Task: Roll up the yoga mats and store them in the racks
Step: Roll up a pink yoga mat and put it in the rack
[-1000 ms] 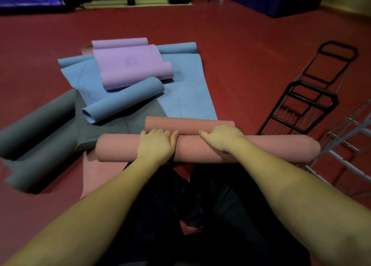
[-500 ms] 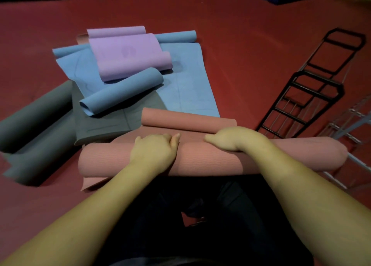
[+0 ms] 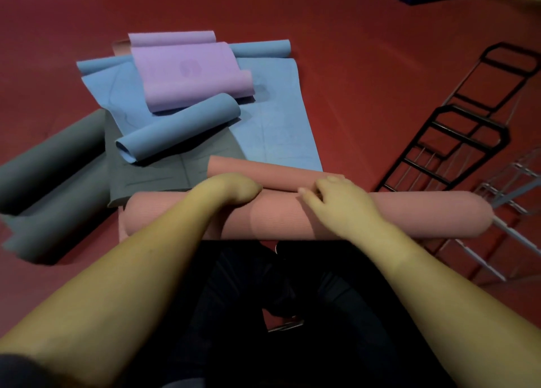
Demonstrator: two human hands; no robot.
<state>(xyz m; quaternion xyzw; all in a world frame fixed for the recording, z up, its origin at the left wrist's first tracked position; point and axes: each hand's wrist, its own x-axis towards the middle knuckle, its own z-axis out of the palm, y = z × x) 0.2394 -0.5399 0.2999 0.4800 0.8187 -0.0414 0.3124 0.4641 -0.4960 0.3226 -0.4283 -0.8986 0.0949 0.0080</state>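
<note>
Head view: the thick salmon-pink rolled foam yoga mat (image 3: 395, 216) lies crosswise in front of the person's knees on the dark red floor (image 3: 366, 65), its long axis running left to right. The left hand (image 3: 234, 190) sits on top of the roll left of centre, fingers curled over the far side, and its grip looks pressed onto the mat, though the fingertips are hidden, so I cannot tell exactly how they close. The right hand (image 3: 339, 203) rests just right of centre, fingers loosely spread and laid on the ribbed surface, not pinching. Both hands are on the roll; the right one is nearer the black wire rack (image 3: 456, 141) lying flat on the floor to the right, with a silver metal rack (image 3: 515, 200) touching or just past the roll's right end. Beyond the roll a thinner pink curled mat end (image 3: 263, 171) lies parallel. Further back, matte grey (image 3: 140, 177), blue (image 3: 275, 124) and lilac (image 3: 187, 71) mats are heaped, half unrolled, soft and springy-looking.
</note>
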